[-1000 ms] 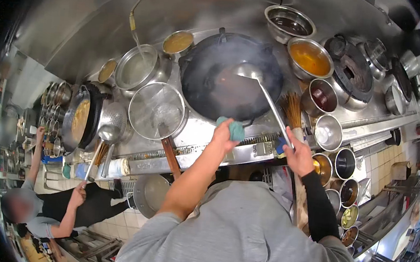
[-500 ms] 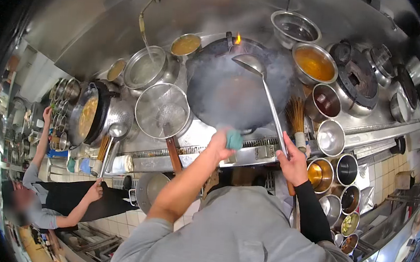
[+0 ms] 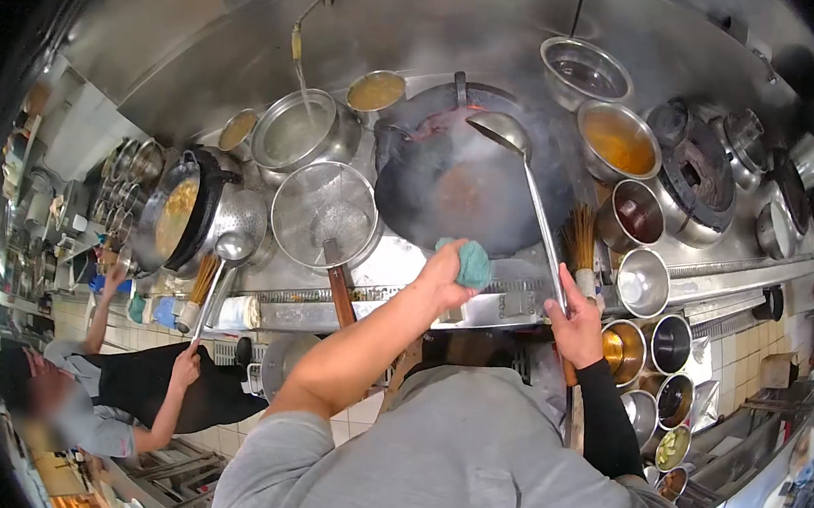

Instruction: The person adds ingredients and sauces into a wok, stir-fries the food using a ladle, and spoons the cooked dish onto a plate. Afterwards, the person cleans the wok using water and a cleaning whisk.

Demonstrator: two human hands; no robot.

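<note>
Green cloth (image 3: 475, 264) gripped in left hand (image 3: 442, 274), right hand (image 3: 577, 319) curled round ladle (image 3: 541, 217), steam (image 3: 505, 180) blurring wok (image 3: 401, 188)

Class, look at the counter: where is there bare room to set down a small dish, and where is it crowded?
A small bare patch of steel lies between the strainer and the wok. A narrower strip borders the open burner and the grating. It is crowded beside the right hand, where pots cluster.
</note>
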